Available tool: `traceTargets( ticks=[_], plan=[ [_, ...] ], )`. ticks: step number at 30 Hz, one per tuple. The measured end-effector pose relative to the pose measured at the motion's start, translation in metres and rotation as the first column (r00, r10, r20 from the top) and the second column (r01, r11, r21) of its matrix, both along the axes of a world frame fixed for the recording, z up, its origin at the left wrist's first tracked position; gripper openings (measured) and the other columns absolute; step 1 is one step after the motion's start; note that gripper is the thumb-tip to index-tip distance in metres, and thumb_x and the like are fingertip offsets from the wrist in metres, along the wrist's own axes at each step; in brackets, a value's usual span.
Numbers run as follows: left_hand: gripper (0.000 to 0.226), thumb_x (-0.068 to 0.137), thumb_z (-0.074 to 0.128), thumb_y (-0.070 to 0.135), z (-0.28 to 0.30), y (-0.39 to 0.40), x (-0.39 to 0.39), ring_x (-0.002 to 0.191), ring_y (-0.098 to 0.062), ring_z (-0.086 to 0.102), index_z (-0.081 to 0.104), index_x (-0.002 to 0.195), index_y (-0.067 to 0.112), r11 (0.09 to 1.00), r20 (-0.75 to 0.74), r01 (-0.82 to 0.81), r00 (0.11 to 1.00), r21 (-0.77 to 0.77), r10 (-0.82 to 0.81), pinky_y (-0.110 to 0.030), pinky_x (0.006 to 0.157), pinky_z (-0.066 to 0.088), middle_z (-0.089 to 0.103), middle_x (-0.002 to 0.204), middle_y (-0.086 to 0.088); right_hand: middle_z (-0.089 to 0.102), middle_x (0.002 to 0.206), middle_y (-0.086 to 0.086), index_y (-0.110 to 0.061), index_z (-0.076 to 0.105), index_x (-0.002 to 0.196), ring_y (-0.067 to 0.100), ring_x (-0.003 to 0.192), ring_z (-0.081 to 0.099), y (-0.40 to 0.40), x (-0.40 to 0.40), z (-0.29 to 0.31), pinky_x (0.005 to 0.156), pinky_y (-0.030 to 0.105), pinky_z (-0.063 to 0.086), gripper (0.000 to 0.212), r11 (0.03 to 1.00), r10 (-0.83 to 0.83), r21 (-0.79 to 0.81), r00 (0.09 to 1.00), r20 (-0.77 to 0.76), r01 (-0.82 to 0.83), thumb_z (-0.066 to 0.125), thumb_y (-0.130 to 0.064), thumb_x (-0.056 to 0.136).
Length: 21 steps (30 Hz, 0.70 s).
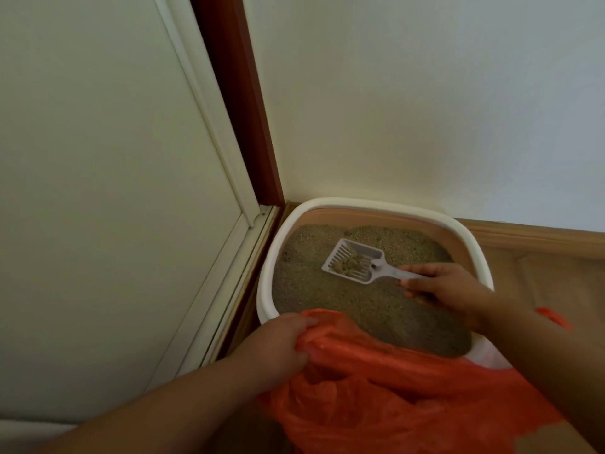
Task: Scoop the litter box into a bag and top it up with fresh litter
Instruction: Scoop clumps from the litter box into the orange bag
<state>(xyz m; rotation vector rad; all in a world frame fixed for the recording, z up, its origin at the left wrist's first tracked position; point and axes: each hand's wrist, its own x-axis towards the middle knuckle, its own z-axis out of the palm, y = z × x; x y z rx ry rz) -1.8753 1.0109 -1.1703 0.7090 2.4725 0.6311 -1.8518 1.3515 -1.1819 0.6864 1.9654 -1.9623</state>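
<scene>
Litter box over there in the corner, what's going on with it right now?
A person is cleaning it. The right hand holds a scoop by its handle over the litter, with clumps sitting in it. The left hand grips the edge of an orange bag at the near side of the litter box. The clumps are not yet in the bag.

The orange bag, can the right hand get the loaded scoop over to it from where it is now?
Probably yes. The right hand holds the scoop above the litter, and the orange bag lies close by at the box's near edge, gripped by the left hand. Nothing stands between them.
</scene>
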Motion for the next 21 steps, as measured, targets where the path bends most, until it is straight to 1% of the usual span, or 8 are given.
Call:
traceTargets(
  ticks=[3,5,7,9,12,16,19,21],
  plan=[
    [0.063,0.089,0.071,0.028,0.010,0.011,0.006,0.116,-0.001,0.058,0.050,0.148,0.036,0.999,0.023,-0.001,1.000,0.054,0.000,-0.003,0.088,0.039,0.051,0.131,0.015,0.078,0.097,0.012,-0.016,0.072,0.120,0.016,0.078,0.071,0.016,0.017,0.018,0.076,0.034,0.058,0.034,0.999,0.006,0.046,0.999,-0.033,-0.004,0.073,-0.009,0.087],
    [0.068,0.087,0.074,0.027,0.016,0.021,0.010,0.119,-0.003,0.056,0.048,0.149,0.036,0.997,0.039,0.006,0.999,0.080,-0.009,-0.007,0.092,0.041,0.046,0.128,0.016,0.077,0.100,0.011,-0.016,0.073,0.119,0.022,0.087,0.072,0.023,0.029,0.026,0.087,0.042,0.060,0.036,0.998,0.003,0.065,0.999,-0.046,0.001,0.076,-0.010,0.084],
    [0.075,0.085,0.076,0.025,0.021,0.030,0.012,0.121,-0.003,0.050,0.043,0.151,0.035,0.997,0.071,0.016,0.997,0.078,-0.022,-0.014,0.098,0.041,0.041,0.133,0.015,0.076,0.106,0.010,-0.018,0.074,0.115,0.027,0.099,0.071,0.029,0.041,0.030,0.091,0.044,0.060,0.037,0.995,-0.011,0.102,0.998,-0.061,0.017,0.080,-0.008,0.079],
    [0.083,0.085,0.078,0.026,0.024,0.037,0.014,0.122,-0.004,0.044,0.036,0.155,0.035,0.998,0.090,0.025,0.995,0.054,-0.030,-0.018,0.099,0.042,0.037,0.141,0.012,0.073,0.112,0.009,-0.017,0.075,0.113,0.027,0.104,0.070,0.036,0.051,0.032,0.088,0.040,0.060,0.039,0.990,-0.034,0.136,0.995,-0.093,0.047,0.082,-0.007,0.075],
    [0.086,0.084,0.078,0.023,0.027,0.045,0.017,0.125,-0.007,0.045,0.033,0.156,0.037,0.998,0.099,0.030,0.995,0.056,-0.035,-0.021,0.100,0.046,0.036,0.147,0.008,0.072,0.112,0.008,-0.019,0.076,0.110,0.027,0.102,0.069,0.044,0.065,0.037,0.081,0.036,0.059,0.034,0.981,-0.033,0.189,0.993,-0.116,0.054,0.080,-0.006,0.078],
    [0.080,0.085,0.075,0.019,0.029,0.055,0.019,0.130,-0.012,0.049,0.038,0.153,0.038,0.997,0.070,0.034,0.997,0.076,-0.039,-0.025,0.104,0.047,0.039,0.145,0.007,0.076,0.103,0.005,-0.024,0.078,0.107,0.024,0.093,0.071,0.051,0.076,0.044,0.067,0.029,0.054,0.029,0.964,-0.006,0.262,0.993,-0.121,0.037,0.079,-0.008,0.083],
    [0.073,0.087,0.074,0.015,0.028,0.060,0.018,0.129,-0.011,0.050,0.045,0.150,0.037,0.996,0.054,-0.006,0.999,0.087,0.002,-0.026,0.106,0.047,0.041,0.140,0.008,0.077,0.095,0.003,-0.024,0.077,0.104,0.020,0.086,0.072,0.052,0.080,0.049,0.065,0.029,0.053,0.026,0.950,-0.029,0.305,0.990,-0.135,0.070,0.080,-0.009,0.083],
    [0.066,0.088,0.072,0.013,0.029,0.063,0.017,0.123,-0.008,0.051,0.051,0.145,0.037,0.994,0.033,-0.033,0.999,0.100,0.030,-0.022,0.102,0.046,0.045,0.141,0.007,0.078,0.093,0.004,-0.025,0.077,0.103,0.021,0.085,0.072,0.053,0.080,0.053,0.067,0.030,0.053,0.025,0.948,-0.048,0.305,0.989,-0.142,0.090,0.081,-0.011,0.082]
  ],
)
